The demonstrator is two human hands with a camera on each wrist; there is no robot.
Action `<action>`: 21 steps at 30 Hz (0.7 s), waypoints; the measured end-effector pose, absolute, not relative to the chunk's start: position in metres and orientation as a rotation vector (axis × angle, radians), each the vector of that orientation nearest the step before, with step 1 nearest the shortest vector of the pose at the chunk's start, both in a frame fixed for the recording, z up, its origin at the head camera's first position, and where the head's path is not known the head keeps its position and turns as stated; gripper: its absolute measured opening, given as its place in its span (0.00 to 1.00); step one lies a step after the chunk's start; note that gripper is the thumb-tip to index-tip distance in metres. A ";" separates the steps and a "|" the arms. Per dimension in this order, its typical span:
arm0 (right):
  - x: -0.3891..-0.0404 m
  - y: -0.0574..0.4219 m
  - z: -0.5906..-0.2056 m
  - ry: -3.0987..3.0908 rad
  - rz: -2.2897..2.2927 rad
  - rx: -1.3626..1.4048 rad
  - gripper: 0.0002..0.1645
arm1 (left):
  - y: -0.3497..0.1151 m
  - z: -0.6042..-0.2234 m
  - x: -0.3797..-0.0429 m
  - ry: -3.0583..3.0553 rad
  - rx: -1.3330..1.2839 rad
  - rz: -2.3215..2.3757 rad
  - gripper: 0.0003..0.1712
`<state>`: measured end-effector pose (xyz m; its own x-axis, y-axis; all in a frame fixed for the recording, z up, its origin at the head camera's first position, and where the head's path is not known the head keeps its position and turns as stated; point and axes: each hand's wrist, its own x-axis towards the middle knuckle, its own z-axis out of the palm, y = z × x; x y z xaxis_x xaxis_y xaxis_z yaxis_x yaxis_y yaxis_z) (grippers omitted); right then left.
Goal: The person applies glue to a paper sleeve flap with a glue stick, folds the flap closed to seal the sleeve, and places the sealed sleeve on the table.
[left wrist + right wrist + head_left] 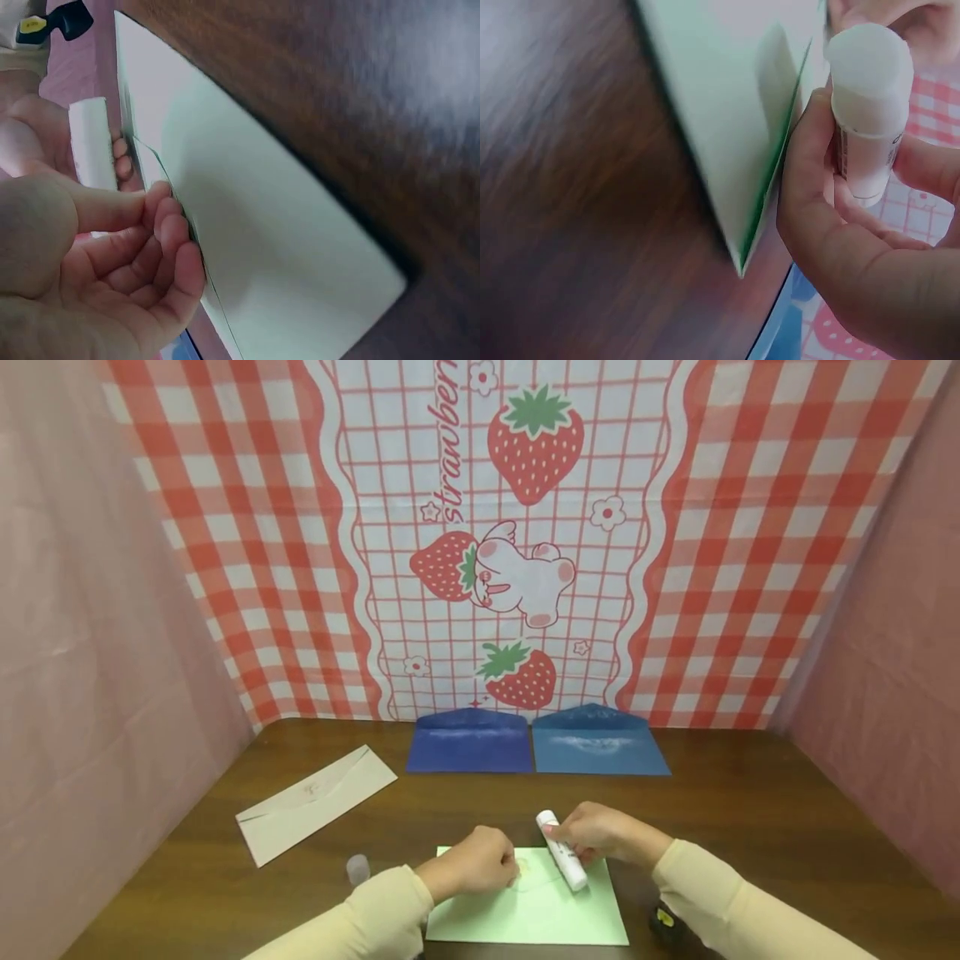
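A pale green envelope [528,918] lies flap side up near the front of the table, with a small gold mark [522,866] on it. My left hand [480,862] is over its flap, fingers curled and thumb against the index finger. In the left wrist view, those fingertips [171,214] pinch at the edge of the flap [146,154]. My right hand [592,831] grips a white glue stick [567,860], tilted over the envelope's right part. Thumb and fingers wrap its barrel in the right wrist view, where its broad white end [870,64] points upward.
A translucent cap [358,869] stands left of the green envelope. Farther left lies a beige envelope [318,802]. Along the back, a dark blue envelope [470,750] and a teal-blue one [600,753] lean near the checked cloth. A black and yellow object [663,920] sits by my right sleeve.
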<state>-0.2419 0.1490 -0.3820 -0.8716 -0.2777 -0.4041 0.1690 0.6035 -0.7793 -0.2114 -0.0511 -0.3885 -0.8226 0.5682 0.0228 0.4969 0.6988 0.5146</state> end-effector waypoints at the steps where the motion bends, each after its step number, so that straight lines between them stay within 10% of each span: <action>1: -0.243 0.151 -0.382 2.344 -1.207 -0.082 0.18 | -0.051 -0.388 -0.211 2.771 0.864 0.784 0.14; 16: -0.245 0.170 -0.384 2.045 -1.403 -0.276 0.22 | -0.090 -0.363 -0.215 2.563 0.789 0.821 0.07; 21: -0.244 0.182 -0.376 1.978 -1.478 -0.310 0.24 | -0.105 -0.362 -0.218 2.679 0.841 0.591 0.26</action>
